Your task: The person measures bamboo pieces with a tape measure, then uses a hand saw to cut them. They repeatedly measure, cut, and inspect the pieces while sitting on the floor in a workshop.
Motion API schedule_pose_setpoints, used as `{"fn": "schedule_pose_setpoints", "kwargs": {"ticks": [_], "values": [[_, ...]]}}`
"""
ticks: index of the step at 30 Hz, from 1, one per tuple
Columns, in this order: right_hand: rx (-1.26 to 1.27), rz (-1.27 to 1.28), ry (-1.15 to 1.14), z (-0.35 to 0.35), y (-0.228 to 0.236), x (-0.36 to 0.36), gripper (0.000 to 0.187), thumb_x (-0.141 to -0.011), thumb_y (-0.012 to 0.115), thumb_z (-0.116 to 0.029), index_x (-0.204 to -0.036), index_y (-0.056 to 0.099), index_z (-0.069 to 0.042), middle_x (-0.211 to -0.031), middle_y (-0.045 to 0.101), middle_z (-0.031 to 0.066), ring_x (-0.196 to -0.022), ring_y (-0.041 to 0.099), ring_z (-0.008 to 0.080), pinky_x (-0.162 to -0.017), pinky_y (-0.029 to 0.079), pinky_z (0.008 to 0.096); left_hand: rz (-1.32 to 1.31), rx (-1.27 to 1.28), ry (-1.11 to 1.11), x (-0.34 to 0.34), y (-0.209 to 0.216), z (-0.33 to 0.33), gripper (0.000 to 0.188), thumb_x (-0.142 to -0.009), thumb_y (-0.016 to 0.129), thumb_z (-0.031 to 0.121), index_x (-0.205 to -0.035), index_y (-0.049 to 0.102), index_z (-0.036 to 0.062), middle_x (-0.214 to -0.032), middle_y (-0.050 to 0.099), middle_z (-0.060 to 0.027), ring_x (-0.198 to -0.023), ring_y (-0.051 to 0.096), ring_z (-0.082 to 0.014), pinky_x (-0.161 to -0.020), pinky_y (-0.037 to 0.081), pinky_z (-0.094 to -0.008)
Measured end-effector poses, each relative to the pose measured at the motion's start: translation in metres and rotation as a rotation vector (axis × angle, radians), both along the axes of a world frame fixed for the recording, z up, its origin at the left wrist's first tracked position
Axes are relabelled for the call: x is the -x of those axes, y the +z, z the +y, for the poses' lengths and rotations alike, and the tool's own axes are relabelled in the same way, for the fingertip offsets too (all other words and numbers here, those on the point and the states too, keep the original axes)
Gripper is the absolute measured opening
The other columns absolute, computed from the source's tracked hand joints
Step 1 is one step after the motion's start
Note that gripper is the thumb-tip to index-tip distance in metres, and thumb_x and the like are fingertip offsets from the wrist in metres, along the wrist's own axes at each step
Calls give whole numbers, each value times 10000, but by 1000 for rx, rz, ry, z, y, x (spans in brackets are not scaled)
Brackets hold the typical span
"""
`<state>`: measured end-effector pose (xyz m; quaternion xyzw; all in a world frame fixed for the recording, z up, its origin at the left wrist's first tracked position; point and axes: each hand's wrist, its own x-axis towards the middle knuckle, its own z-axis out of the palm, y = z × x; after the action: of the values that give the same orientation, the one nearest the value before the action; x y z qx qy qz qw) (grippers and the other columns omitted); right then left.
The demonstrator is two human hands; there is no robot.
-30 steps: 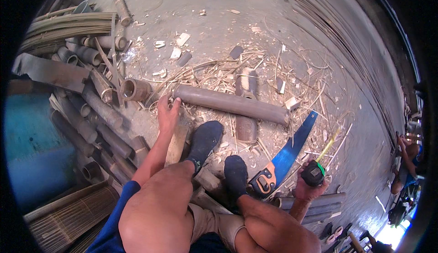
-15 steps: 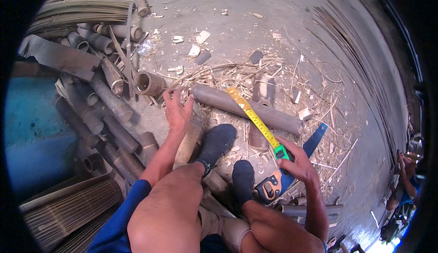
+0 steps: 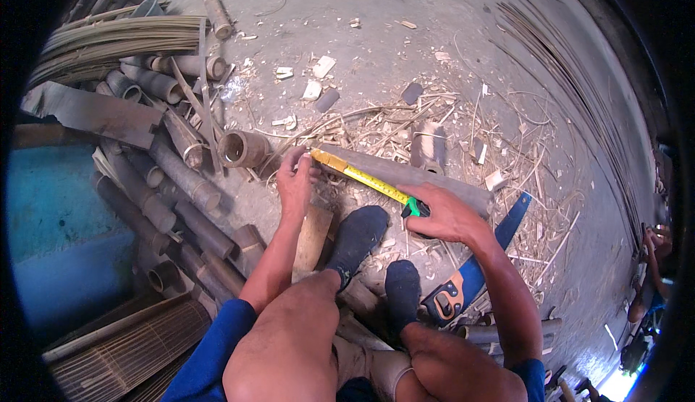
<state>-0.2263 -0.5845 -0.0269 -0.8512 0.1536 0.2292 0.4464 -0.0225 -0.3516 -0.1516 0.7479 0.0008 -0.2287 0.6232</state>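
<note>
A grey-brown bamboo tube (image 3: 394, 171) lies slantwise on the floor before my feet. Along its near side stretches the yellow blade of a tape measure (image 3: 365, 178). My left hand (image 3: 294, 185) is at the tube's left end, its fingertips closed on the tip of the blade. My right hand (image 3: 445, 212) grips the green and black tape case beside the tube's right part, partly covering it. A handsaw (image 3: 470, 277) with a blue blade and an orange and black handle lies right of my right foot, touched by neither hand.
Wood chips and shavings (image 3: 376, 130) litter the floor round the tube. Bamboo tubes (image 3: 181, 174) are piled at the left, beside a blue surface (image 3: 72, 185) and bundled strips (image 3: 123, 40). Long thin rods (image 3: 572, 76) lie at the right. Another person's arm (image 3: 655, 264) shows at the right edge.
My right hand has brought the tape case up and left, laying the raised blade along the tube. My left hand's spread fingers have closed at the blade's tip.
</note>
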Motion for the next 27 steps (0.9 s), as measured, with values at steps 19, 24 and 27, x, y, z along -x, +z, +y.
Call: {"fn": "schedule_pose_setpoints", "kwargs": {"ticks": [19,24,27], "values": [[336,67,2,-19,18,38,693,-789,649,-401,-1456,578,-225,-1128,587,235,-1042,630,436,-894,517,493,-83,-158,-48,-10,-18,-5,299,-987,668,252,-1132,685,-9,-867,675,-46,-645,597,-104,-565,478,-276],[501,-33,13,-51,20,102,693,-756,667,-330,-1440,603,-233,-1120,576,224,-1024,621,409,-876,520,478,-52,-125,-56,-9,-15,-6,269,-994,645,229,-1070,674,-28,-854,665,-58,-638,578,-106,-601,477,-290],[587,68,19,-62,20,121,681,-748,674,-329,-1423,621,-254,-1130,573,217,-1034,618,396,-884,516,475,-57,-155,-46,-10,-11,-7,248,-997,649,227,-1034,664,-18,-829,646,-43,-623,557,-101,-580,457,-287]]}}
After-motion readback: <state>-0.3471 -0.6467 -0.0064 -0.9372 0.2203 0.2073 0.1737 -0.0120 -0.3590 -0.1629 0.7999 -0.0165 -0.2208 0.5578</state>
